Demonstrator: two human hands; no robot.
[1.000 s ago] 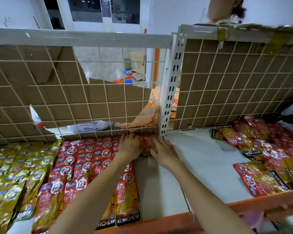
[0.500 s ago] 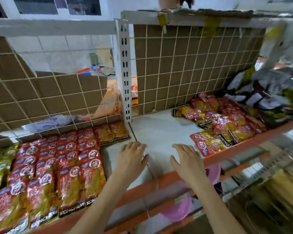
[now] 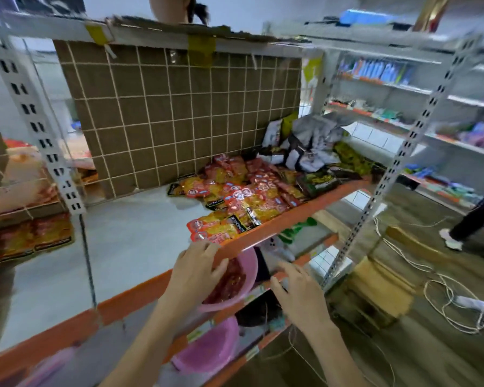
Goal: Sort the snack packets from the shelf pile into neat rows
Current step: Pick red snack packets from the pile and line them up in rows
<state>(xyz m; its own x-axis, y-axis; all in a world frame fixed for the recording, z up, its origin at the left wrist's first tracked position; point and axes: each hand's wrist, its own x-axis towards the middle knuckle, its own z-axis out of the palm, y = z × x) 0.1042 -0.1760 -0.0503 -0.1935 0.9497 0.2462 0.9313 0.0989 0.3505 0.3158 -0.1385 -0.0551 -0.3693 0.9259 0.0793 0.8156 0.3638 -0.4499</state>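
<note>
The loose pile of red-and-yellow snack packets [image 3: 235, 196] lies on the right half of the white shelf [image 3: 129, 241], spilling up to the orange front edge [image 3: 291, 219] and back against the cardboard panel behind a wire grid [image 3: 179, 113]. At the far left, sorted packets [image 3: 31, 238] lie flat in rows. Between the two groups the shelf board is bare from back panel to front lip. The left hand [image 3: 196, 272] hovers at the orange edge just below the pile's nearest packet, its grip loose, fingers spread and holding nothing. The right hand [image 3: 296, 291] is lower, out past the edge, fingers relaxed and empty. Beneath them a pink bowl [image 3: 246, 277] sits on the lower shelf.
</note>
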